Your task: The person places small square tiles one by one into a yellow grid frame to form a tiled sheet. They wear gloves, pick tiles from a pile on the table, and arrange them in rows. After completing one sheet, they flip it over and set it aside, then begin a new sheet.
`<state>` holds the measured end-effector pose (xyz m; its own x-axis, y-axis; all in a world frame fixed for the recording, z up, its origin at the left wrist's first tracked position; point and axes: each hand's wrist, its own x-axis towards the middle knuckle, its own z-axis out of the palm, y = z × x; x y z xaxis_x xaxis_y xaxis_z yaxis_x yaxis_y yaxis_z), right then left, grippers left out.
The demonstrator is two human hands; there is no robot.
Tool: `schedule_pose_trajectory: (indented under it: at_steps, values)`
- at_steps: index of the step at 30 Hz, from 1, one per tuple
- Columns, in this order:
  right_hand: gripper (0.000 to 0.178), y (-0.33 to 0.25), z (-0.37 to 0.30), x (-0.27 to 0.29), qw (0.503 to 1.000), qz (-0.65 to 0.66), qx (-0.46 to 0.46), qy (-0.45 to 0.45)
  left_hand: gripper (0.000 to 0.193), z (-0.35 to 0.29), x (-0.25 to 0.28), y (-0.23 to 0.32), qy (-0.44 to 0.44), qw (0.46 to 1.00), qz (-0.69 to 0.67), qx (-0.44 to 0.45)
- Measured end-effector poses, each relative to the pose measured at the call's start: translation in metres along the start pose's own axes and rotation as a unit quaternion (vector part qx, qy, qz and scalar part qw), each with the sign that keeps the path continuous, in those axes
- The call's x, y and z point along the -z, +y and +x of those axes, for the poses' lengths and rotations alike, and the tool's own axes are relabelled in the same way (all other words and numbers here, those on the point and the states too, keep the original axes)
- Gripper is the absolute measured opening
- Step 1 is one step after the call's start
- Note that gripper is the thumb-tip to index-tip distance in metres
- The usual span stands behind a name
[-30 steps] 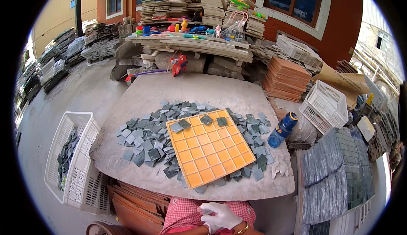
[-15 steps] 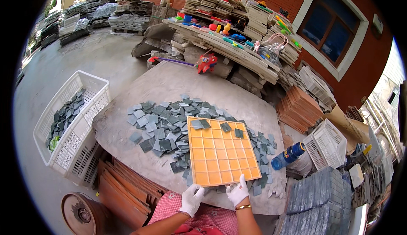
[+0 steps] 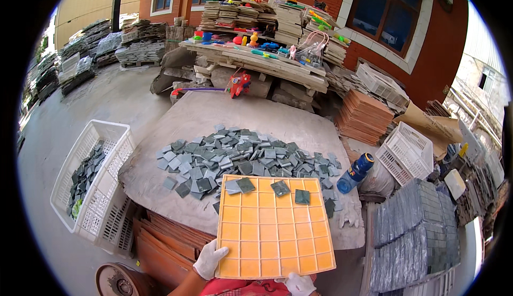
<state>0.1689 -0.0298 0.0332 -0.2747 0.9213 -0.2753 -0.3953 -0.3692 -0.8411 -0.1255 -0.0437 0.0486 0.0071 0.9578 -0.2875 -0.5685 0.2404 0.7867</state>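
An orange-yellow tray [image 3: 272, 237], divided into squares by pale ribs, is held near my body over the table's front edge. My white-gloved left hand [image 3: 211, 258] grips its left edge near the lower corner, thumb on top. At the lower edge is my gloved right hand [image 3: 299, 284], its fingers partly hidden beneath the tray. Several square dark stone tiles, one a green-grey tile [image 3: 302, 196], lie loose along the tray's far rows, some overlapping. Behind the tray a wide heap of grey-green tiles [image 3: 256, 152] spreads over the table [image 3: 160, 135].
A blue bottle [image 3: 355, 173] and a pale glove [image 3: 351, 217] are at the table's right. To the left stands a white crate [image 3: 120, 160] holding tiles. Stacked grey tiles [image 3: 411, 232] rise at right; a red toy [image 3: 240, 84] sits at the far edge.
The tray has come off the heap toward me and looks larger. My left hand has shifted from its lower-left corner onto its left edge. The view has tilted.
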Motion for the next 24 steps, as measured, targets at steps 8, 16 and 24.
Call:
schedule_pose_trajectory:
  at_steps: [8, 16, 24]
  values:
    - [0.029, -0.01, -0.162, 0.071, 0.983, -0.091, -0.154, 0.047, 0.033, -0.113, 0.022, -0.052, 0.018, 0.987, 0.13, 0.089]
    - [0.029, -0.019, -0.168, 0.044, 0.984, 0.024, -0.147, 0.098, 0.037, -0.117, 0.033, -0.071, 0.045, 0.987, 0.093, 0.122]
    - [0.028, 0.02, -0.094, 0.074, 0.957, 0.138, -0.241, 0.078, 0.048, -0.062, 0.058, -0.069, 0.024, 0.996, 0.066, 0.054]
